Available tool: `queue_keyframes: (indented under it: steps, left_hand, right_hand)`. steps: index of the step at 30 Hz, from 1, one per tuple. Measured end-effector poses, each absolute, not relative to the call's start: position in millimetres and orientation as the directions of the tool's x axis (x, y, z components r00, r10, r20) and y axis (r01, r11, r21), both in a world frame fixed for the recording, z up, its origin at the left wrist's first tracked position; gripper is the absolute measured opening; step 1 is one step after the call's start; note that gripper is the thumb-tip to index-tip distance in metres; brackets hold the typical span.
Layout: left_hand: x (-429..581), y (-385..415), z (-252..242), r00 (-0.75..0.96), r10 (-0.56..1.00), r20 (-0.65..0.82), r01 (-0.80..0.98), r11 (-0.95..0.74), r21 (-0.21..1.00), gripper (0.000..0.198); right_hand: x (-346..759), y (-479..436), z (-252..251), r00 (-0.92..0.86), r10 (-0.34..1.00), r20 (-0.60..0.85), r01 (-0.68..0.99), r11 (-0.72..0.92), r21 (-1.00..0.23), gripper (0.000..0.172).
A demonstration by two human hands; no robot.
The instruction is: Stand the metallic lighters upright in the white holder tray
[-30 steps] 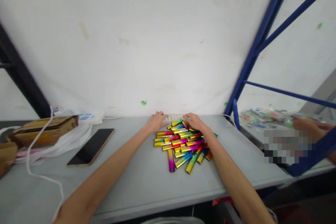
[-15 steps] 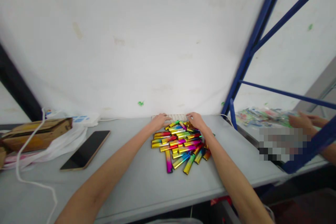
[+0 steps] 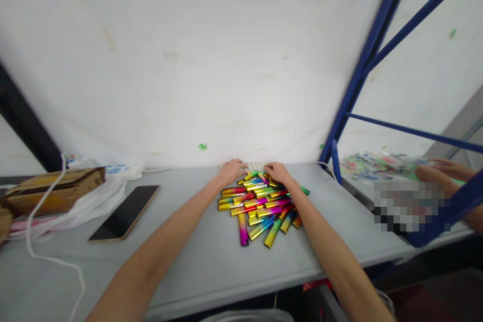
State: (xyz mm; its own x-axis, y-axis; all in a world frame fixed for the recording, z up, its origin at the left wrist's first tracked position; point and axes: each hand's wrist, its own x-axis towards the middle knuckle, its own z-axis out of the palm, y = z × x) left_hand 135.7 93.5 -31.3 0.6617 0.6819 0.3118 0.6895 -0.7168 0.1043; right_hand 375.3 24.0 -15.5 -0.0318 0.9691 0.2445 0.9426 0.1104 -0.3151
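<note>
A pile of shiny metallic lighter-like tubes, in yellow, red, magenta, green and blue, lies on the grey table. Behind it, against the wall, is a white gridded tray, partly covered by my hands. My left hand reaches over the tray's left part, fingers stretched forward and slightly apart. At the tray's right end, my right hand has its fingers bent together beside the far edge of the pile. Whatever its fingertips hold, if anything, is too small to make out.
To the left lie a black-screened phone, a cardboard box, a white plastic bag and a white cable. A blue metal frame stands at right. Beyond it, another person's hands are over plastic packets.
My right hand has shifted slightly left along the tray, and my left hand slightly right. The pile is almost unchanged. The view has tilted a little.
</note>
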Motion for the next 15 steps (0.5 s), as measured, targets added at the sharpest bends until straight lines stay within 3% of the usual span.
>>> queue_keyframes:
  steps: [15]
  left_hand:
    - [111,74,-30,0.687,0.658,0.308,0.648,-0.747,0.148,0.030]
  right_hand:
    - [367,14,-13,-0.266,0.911,0.314,0.888,0.358,-0.288,0.039]
